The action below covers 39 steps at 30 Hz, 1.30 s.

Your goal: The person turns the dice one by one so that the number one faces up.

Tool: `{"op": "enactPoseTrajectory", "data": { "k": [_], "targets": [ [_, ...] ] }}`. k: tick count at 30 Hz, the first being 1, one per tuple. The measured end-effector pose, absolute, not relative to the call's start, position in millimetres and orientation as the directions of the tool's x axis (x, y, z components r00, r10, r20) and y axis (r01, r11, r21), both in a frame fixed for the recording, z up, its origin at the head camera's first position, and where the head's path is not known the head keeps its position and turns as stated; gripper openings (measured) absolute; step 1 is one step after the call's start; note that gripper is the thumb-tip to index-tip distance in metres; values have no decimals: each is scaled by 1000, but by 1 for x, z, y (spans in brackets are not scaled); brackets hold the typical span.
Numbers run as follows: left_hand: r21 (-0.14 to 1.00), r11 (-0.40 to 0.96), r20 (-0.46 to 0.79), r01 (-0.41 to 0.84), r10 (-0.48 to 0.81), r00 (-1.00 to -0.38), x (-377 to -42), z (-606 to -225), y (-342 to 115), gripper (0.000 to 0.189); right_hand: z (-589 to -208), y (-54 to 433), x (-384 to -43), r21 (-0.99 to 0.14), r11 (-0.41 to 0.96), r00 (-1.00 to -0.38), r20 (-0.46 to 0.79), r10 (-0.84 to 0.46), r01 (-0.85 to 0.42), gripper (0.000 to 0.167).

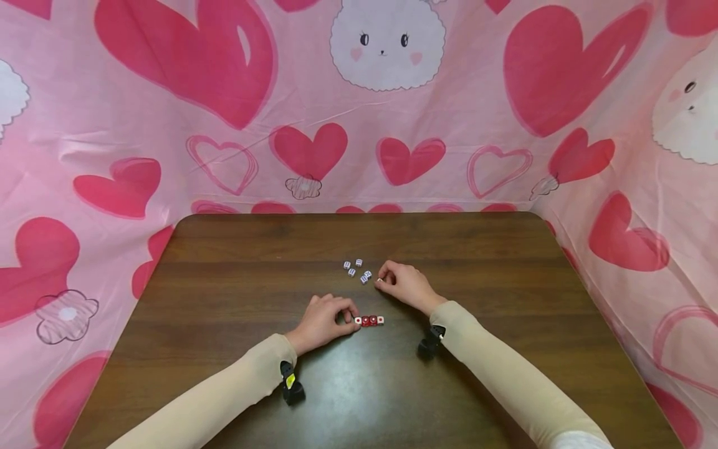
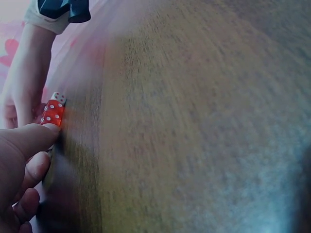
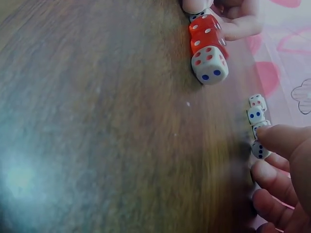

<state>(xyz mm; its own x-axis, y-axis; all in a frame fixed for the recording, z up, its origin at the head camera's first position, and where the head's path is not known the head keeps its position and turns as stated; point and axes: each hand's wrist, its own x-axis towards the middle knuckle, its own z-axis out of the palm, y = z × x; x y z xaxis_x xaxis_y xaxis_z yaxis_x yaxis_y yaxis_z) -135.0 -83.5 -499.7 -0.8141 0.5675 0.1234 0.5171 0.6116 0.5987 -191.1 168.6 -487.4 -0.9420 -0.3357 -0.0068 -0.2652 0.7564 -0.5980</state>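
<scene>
A short row of dice lies on the brown wooden table [image 1: 235, 399], two red dice [image 1: 369, 320] in the middle with a white die at each end. My left hand [image 1: 324, 321] pinches the left-end white die [image 1: 358, 320] between thumb and finger. The right-end white die [image 3: 210, 65] shows red and blue pips in the right wrist view. Farther back, my right hand [image 1: 408, 284] holds another white die [image 1: 379, 280] at its thumb and fingertips. Just left of that hand sits a loose cluster of several white dice [image 1: 351, 272].
A pink cloth with hearts [image 1: 308, 149] hangs behind the table and along both sides. Each wrist wears a black camera on a strap, one on the left [image 1: 291, 390] and one on the right [image 1: 429, 344].
</scene>
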Motion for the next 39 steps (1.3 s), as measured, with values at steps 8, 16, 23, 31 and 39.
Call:
{"op": "enactPoseTrajectory", "data": {
  "k": [8, 16, 23, 31, 39],
  "targets": [
    [599, 607, 131, 523, 570, -811, -135, -501, -84, 15, -488, 171, -190, -599, 746, -929, -9, -370, -291, 21],
    [593, 614, 128, 521, 566, -814, -136, -502, -83, 14, -491, 178, -191, -654, 691, -915, 2, -404, -307, 19],
    [599, 613, 124, 515, 565, -816, -136, -501, -83, 14, -491, 183, -189, -686, 674, -913, -33, -407, -276, 11],
    [593, 613, 140, 522, 560, -817, -135, -502, -84, 15, -493, 183, -187, -660, 678, -898, -12, -441, -324, 16],
    [587, 614, 148, 528, 560, -815, -134, -503, -83, 15, -495, 186, -186, -665, 668, -889, -15, -457, -333, 14]
  ]
}}
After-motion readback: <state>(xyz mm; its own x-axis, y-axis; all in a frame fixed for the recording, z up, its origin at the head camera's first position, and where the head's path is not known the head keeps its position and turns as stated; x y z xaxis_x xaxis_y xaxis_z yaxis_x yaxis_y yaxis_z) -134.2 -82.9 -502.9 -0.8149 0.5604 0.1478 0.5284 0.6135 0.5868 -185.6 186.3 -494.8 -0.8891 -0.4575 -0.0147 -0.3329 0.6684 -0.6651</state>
